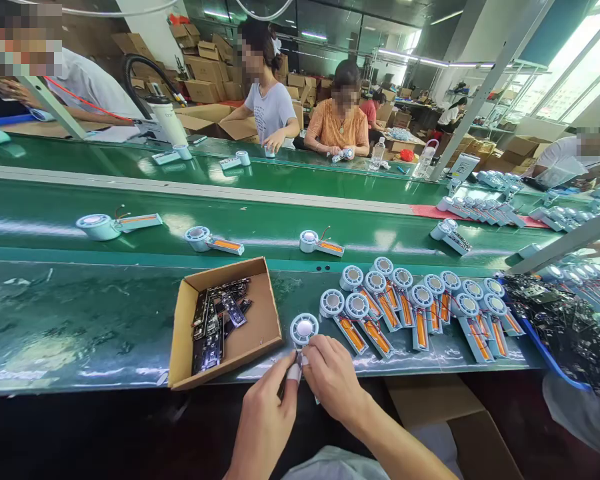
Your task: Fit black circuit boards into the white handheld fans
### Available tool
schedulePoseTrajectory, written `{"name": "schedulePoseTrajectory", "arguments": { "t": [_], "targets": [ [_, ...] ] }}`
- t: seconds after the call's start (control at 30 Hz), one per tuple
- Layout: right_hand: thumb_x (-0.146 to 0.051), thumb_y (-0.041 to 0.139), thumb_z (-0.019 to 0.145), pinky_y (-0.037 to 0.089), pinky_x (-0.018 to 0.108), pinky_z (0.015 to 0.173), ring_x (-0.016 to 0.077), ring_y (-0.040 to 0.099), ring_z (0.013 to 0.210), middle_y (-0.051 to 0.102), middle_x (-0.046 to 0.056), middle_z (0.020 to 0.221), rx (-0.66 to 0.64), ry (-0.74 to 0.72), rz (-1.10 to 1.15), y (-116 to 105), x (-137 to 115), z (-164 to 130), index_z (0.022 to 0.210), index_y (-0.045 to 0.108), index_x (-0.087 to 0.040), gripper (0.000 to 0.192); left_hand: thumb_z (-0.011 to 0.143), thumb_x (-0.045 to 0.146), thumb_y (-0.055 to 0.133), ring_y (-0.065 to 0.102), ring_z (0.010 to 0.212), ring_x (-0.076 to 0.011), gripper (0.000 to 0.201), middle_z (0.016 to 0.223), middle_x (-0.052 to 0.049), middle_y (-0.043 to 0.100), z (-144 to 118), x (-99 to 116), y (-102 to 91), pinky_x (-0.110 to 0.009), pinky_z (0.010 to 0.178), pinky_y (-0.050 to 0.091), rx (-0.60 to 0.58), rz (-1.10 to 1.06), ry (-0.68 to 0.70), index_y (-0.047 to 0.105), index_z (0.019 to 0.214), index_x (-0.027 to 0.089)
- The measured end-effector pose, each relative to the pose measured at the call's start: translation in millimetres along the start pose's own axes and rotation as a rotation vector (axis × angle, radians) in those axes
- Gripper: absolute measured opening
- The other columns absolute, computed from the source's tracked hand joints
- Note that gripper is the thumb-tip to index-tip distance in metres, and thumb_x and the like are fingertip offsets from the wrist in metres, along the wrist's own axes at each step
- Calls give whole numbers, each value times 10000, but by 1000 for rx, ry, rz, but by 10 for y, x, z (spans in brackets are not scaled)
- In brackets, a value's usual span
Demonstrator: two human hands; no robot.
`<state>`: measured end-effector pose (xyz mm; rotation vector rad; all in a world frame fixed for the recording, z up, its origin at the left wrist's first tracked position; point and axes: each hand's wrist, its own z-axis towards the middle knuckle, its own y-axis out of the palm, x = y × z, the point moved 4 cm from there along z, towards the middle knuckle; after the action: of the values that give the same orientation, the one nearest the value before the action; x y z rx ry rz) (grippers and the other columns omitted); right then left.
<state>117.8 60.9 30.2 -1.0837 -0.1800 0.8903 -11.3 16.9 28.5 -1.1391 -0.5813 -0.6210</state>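
Observation:
A light-blue handheld fan (304,329) is between my hands at the near edge of the bench, its round head pointing away from me. My left hand (267,407) is closed around the handle side, with white wrapping on a fingertip. From the right, my right hand (333,373) pinches at the neck just below the head. My fingers hide most of the handle and whatever small part they press there. Left of my hands, an open cardboard box (257,320) contains several dark circuit boards (213,333).
Rows of open fan bodies (377,307) with orange strips lie to the right. A blue tray (545,350) holds a heap of black boards. Beyond, more fans (215,240) sit on a green conveyor (260,220). Co-workers sit across it; a metal post (495,87) slants at right.

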Motion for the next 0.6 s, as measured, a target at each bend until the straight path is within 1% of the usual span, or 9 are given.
{"name": "schedulePoseTrajectory", "arguments": {
  "t": [0.07,0.13,0.2,0.3,0.4,0.47,0.5,0.53,0.6],
  "targets": [
    [-50,457,916,481,278,707,183,599,804,625,67,934,31,40,133,-8,56,4,930,587,-194,195,926,268,470,792,893,-263,320,1045,-111,812,7,-5,-12,-341,823,644,-12,-30,-27,736,1076,173],
    [-44,462,888,480,264,699,176,603,808,620,58,927,62,80,170,0,89,-2,927,583,-199,200,930,266,471,788,922,-261,322,1072,-112,806,0,3,1,-341,835,642,-11,-45,-30,732,1094,172],
    [-66,467,882,459,280,665,186,574,753,600,52,869,80,91,77,16,78,-18,861,565,-207,173,928,254,471,783,953,-263,327,1088,-118,802,-15,23,22,-336,835,641,13,-34,4,730,1110,171],
    [-100,465,907,422,307,634,198,524,693,578,54,816,73,49,-92,36,11,-40,789,530,-213,176,925,237,460,785,939,-266,343,1077,-130,803,-30,39,51,-337,816,645,31,-14,38,732,1118,154],
    [-107,466,921,406,309,624,196,513,684,579,51,807,49,-9,-125,38,-40,-43,786,525,-213,181,917,237,460,790,901,-269,350,1059,-133,806,-17,28,52,-354,807,650,5,-45,13,744,1098,144],
    [-88,463,894,412,302,627,193,518,686,577,44,797,50,-12,-68,25,-35,-31,783,520,-217,178,910,245,471,786,922,-273,349,1076,-131,802,-1,14,41,-365,820,649,-13,-100,-28,753,1093,150],
    [-76,464,868,420,294,630,190,526,692,576,40,798,52,13,-14,16,-15,-23,785,517,-219,174,906,253,482,785,928,-275,346,1083,-129,801,5,5,36,-364,810,652,-19,-136,-55,757,1091,154],
    [-66,467,838,430,282,635,184,536,700,575,34,804,55,55,52,7,12,-14,791,517,-221,170,899,264,495,785,919,-273,344,1091,-126,799,11,-6,34,-356,780,659,-26,-175,-88,761,1090,158],
    [-53,478,776,444,252,634,164,551,706,567,18,819,55,156,201,-11,74,-1,807,521,-224,179,883,294,518,789,850,-260,346,1110,-122,795,18,-36,33,-320,656,667,-34,-261,-169,768,1085,167]
  ]
}}
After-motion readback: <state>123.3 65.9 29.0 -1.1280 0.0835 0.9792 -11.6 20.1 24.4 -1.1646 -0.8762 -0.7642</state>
